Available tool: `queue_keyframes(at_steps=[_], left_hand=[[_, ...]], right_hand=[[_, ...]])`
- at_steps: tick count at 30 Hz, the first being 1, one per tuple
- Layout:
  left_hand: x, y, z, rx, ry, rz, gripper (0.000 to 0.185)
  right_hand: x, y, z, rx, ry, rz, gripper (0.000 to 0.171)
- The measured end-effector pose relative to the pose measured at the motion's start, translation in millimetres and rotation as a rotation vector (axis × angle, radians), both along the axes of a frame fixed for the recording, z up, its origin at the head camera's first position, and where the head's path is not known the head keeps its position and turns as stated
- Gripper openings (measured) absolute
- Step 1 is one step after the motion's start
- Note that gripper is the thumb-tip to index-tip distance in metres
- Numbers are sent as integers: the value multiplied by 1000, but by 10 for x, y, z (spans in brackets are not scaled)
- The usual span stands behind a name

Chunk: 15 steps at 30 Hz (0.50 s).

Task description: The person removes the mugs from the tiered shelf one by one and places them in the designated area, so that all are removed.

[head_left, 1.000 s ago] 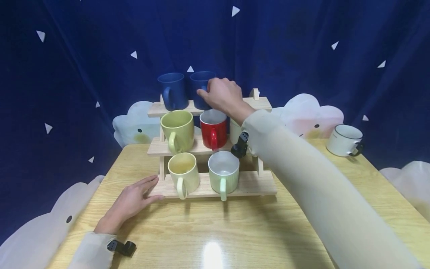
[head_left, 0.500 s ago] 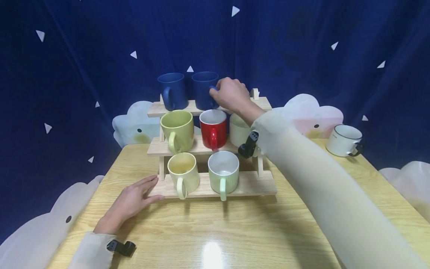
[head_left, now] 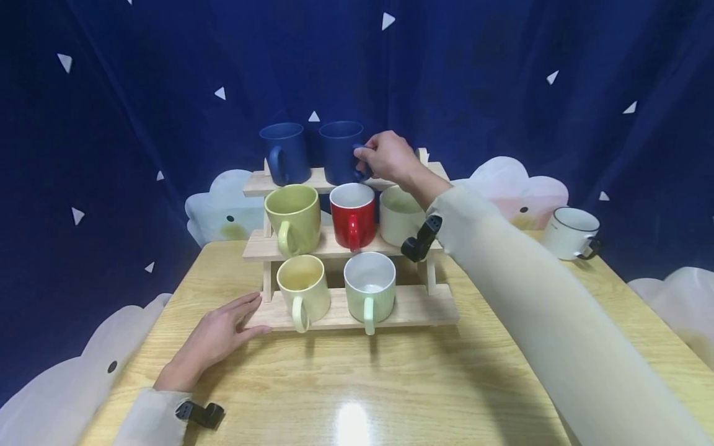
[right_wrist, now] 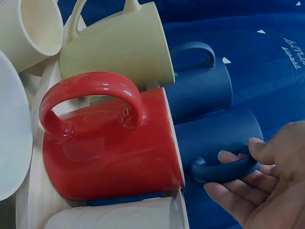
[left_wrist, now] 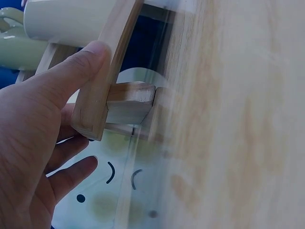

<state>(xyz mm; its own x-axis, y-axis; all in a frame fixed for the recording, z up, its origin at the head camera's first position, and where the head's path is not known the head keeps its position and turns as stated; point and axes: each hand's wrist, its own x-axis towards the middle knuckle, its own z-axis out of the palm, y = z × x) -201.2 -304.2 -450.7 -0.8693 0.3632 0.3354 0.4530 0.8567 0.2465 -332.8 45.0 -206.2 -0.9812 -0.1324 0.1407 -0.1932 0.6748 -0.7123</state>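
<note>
A three-tier wooden rack (head_left: 413, 303) stands on the table and carries several mugs. Two dark blue mugs are on its top shelf. My right hand (head_left: 365, 155) reaches up to the right blue mug (head_left: 337, 152). In the right wrist view my right hand (right_wrist: 238, 152) pinches that mug's handle (right_wrist: 224, 169) between thumb and fingers. The mug still stands on the shelf beside the other blue mug (head_left: 284, 152). My left hand (head_left: 251, 313) lies flat on the table, with its thumb (left_wrist: 90, 57) pressed against the rack's bottom left end (left_wrist: 102, 90).
A green mug (head_left: 292, 214), a red mug (head_left: 352, 214) and a cream mug (head_left: 398, 217) fill the middle shelf. A pale yellow mug (head_left: 304, 291) and a pale green mug (head_left: 369, 288) sit on the bottom shelf. A white mug (head_left: 571, 232) stands at the table's far right.
My right hand has slid rightwards from the front of the right blue mug and closed on its handle. My left hand has stayed at the rack's corner.
</note>
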Motion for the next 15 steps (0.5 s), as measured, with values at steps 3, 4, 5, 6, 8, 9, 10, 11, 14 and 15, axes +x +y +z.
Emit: queue_keyframes(at_steps=[3, 4, 5, 6, 8, 9, 10, 11, 14, 15], left_hand=[[4, 3, -7, -3, 2, 0, 71], [5, 3, -8, -4, 2, 0, 72], [6, 4, -10, -6, 4, 0, 72], [6, 5, -10, -7, 5, 0, 72], [4, 9, -8, -9, 4, -1, 72], [3, 10, -7, -9, 4, -1, 72], [1, 11, -5, -8, 5, -2, 72], [-1, 12, -3, -7, 5, -4, 72], [-5, 12, -1, -3, 11, -10, 71], [-6, 11, -2, -3, 13, -13, 71]], right_hand=[[-5, 8, -16, -29, -18, -2, 26], [-7, 12, -21, -39, -25, -1, 25], [-11, 16, -27, -56, -37, 2, 25], [-15, 21, -30, -77, -53, 6, 25], [-25, 36, -37, -141, -97, 15, 23], [-28, 45, -39, -177, -120, 18, 22], [-36, 55, -41, -211, -139, 20, 21], [-44, 66, -44, -244, -152, 21, 20], [-60, 102, -59, -310, -157, 13, 18], [-62, 115, -65, -320, -150, 9, 18]])
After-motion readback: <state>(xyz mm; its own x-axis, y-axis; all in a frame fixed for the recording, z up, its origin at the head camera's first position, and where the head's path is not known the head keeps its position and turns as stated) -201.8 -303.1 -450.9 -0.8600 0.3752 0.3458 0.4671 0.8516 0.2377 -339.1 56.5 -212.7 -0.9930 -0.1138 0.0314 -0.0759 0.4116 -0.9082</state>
